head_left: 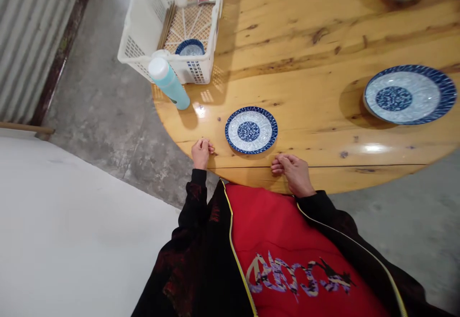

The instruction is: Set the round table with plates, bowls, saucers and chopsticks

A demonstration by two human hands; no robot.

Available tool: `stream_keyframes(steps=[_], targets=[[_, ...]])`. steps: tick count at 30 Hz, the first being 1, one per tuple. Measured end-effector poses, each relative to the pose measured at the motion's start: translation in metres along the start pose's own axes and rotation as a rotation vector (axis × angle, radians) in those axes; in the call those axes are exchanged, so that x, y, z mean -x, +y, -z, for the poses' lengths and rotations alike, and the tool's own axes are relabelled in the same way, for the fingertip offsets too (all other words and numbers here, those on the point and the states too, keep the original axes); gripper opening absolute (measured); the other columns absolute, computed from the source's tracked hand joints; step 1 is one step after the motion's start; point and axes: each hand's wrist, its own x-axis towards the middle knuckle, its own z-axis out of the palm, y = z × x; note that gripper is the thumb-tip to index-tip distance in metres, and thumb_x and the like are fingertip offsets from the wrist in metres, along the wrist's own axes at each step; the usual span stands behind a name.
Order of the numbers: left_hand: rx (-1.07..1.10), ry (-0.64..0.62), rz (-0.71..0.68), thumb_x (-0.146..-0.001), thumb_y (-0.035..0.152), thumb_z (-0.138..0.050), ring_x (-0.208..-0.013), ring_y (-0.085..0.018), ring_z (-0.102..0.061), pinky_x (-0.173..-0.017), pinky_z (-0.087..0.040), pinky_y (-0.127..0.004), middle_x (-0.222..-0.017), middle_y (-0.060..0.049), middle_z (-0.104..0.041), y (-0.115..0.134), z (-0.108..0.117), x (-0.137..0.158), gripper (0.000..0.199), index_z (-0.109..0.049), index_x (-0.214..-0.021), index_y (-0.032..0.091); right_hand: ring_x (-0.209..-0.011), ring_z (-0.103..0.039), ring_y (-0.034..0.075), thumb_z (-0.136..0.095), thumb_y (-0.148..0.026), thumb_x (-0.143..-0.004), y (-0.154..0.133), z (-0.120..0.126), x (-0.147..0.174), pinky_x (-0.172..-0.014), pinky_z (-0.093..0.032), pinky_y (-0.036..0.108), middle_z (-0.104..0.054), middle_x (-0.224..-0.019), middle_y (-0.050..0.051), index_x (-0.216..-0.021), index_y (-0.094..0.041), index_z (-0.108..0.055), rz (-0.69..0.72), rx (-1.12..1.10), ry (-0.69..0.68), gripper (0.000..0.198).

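Note:
A blue-and-white patterned plate [235,134] lies flat near the front edge of the table, between my two hands. My left hand [202,152] rests on the table edge to the left of it, fingers curled in and nothing seen in them. To the plate's lower right, my right hand [293,172] lies on the wood with its fingers loosely closed, also holding nothing visible. Neither hand touches the plate.
A light-blue bottle with a white cap [171,87] stands in front of a white plastic basket [138,34]. Inside the basket are a blue-rimmed dish [190,48] and thin sticks [167,26]. Larger patterned bowls [424,94] sit on the wooden table [287,82] at right.

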Motion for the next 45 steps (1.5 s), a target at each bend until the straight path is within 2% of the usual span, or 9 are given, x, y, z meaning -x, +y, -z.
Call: stream_keyframes(steps=[5,12,16,23,31,35,39,42,45], targets=[[-0.049,-0.088,-0.011,-0.088,0.033,-0.057,-0.051,-0.007,-0.058,-0.049,-0.046,-0.018,-0.067,-0.001,-0.064,-0.006,-0.02,0.005,0.022,-0.062,-0.077,0.015,-0.051,-0.06,0.011,-0.082,-0.048,-0.065,0.005,0.003,0.009,-0.044,-0.051,0.02,-0.066,-0.066,0.002,-0.076,-0.016,-0.064,-0.012,0.015,-0.017,0.039],[-0.245,-0.289,-0.084,-0.089,0.049,-0.055,-0.054,-0.012,-0.062,-0.051,-0.047,-0.02,-0.06,0.0,-0.063,-0.008,-0.041,0.009,0.039,-0.055,-0.066,0.018,-0.052,-0.059,0.011,-0.081,-0.051,-0.067,0.004,0.0,0.014,-0.045,-0.05,0.02,-0.066,-0.068,0.003,-0.076,-0.016,-0.063,-0.025,0.053,-0.026,0.04],[-0.344,-0.308,-0.067,-0.088,0.048,-0.055,-0.051,-0.014,-0.062,-0.05,-0.044,-0.021,-0.054,0.002,-0.059,-0.006,-0.049,0.009,0.039,-0.049,-0.062,0.02,-0.052,-0.059,0.01,-0.08,-0.052,-0.068,0.002,-0.001,0.019,-0.047,-0.05,0.02,-0.065,-0.068,0.003,-0.073,-0.016,-0.061,-0.021,0.059,-0.032,0.041],[-0.527,-0.305,-0.132,-0.089,0.041,-0.051,-0.053,-0.015,-0.06,-0.056,-0.04,-0.022,-0.049,0.0,-0.059,0.001,-0.049,0.006,0.038,-0.052,-0.057,0.02,-0.049,-0.057,0.011,-0.081,-0.056,-0.064,0.015,0.001,0.024,-0.044,-0.048,0.02,-0.064,-0.062,0.003,-0.069,-0.016,-0.06,-0.067,0.052,0.003,0.045],[-0.568,-0.349,-0.176,-0.09,0.051,-0.045,-0.053,-0.016,-0.059,-0.057,-0.04,-0.025,-0.051,0.0,-0.059,0.004,-0.044,0.002,0.043,-0.05,-0.059,0.022,-0.044,-0.054,0.01,-0.068,-0.041,-0.073,0.014,-0.001,0.031,-0.043,-0.046,0.021,-0.061,-0.057,0.0,-0.066,-0.018,-0.057,-0.139,0.089,0.023,0.027],[-0.532,-0.286,-0.155,-0.09,0.058,-0.041,-0.058,-0.018,-0.062,-0.059,-0.044,-0.027,-0.06,-0.002,-0.065,0.002,-0.031,0.005,0.047,-0.054,-0.062,0.023,-0.044,-0.055,0.011,-0.064,-0.037,-0.073,0.012,-0.001,0.029,-0.042,-0.044,0.02,-0.06,-0.056,-0.001,-0.066,-0.019,-0.054,-0.128,0.106,0.012,0.021],[-0.517,-0.169,-0.136,-0.089,0.058,-0.042,-0.062,-0.019,-0.064,-0.062,-0.048,-0.029,-0.068,-0.004,-0.069,0.0,-0.012,0.022,0.044,-0.058,-0.069,0.023,-0.045,-0.057,0.011,-0.067,-0.037,-0.07,0.007,0.005,0.029,-0.042,-0.042,0.019,-0.06,-0.056,-0.003,-0.072,-0.02,-0.055,-0.106,0.129,-0.075,0.02],[-0.535,-0.085,-0.14,-0.09,0.057,-0.041,-0.062,-0.02,-0.065,-0.06,-0.049,-0.03,-0.068,-0.003,-0.07,0.001,-0.008,0.046,0.042,-0.058,-0.071,0.024,-0.046,-0.058,0.012,-0.068,-0.04,-0.068,0.006,0.023,0.031,-0.042,-0.041,0.02,-0.061,-0.057,-0.003,-0.073,-0.02,-0.056,-0.088,0.106,-0.112,0.024],[-0.557,-0.077,-0.193,-0.091,0.054,-0.04,-0.061,-0.019,-0.064,-0.061,-0.049,-0.029,-0.068,-0.002,-0.069,0.001,-0.021,0.082,0.039,-0.056,-0.07,0.025,-0.046,-0.059,0.013,-0.068,-0.047,-0.063,0.011,0.057,0.033,-0.044,-0.044,0.022,-0.062,-0.058,-0.002,-0.069,-0.02,-0.056,-0.053,0.045,-0.076,0.03]])
